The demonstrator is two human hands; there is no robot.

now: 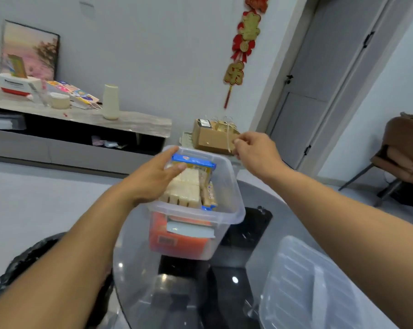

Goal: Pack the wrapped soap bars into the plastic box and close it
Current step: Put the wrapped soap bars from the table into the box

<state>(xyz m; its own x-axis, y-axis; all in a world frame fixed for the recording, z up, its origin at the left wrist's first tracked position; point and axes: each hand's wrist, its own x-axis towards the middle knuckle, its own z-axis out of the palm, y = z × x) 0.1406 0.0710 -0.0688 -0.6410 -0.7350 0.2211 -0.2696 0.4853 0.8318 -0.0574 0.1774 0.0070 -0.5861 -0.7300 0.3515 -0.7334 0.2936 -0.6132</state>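
A clear plastic box (229, 210) stands open on the glass table, holding pale wrapped soap bars (186, 188) over orange packets. My left hand (153, 179) reaches into the box, thumb and fingers on a blue-and-yellow wrapped bar (196, 163) at its far end. My right hand (255, 150) hovers beyond the box's far right corner, fingers pinched together near a cardboard box (210, 136) tied with string. Whether the fingers hold the string is unclear. The box's clear lid (302, 281) lies on the table at the lower right.
The round glass table (139, 281) has a dark base beneath. A black bin bag (27, 260) sits at the left below the table's edge. A brown chair (405, 150) stands at the right. A long sideboard (82, 119) with clutter lines the far wall.
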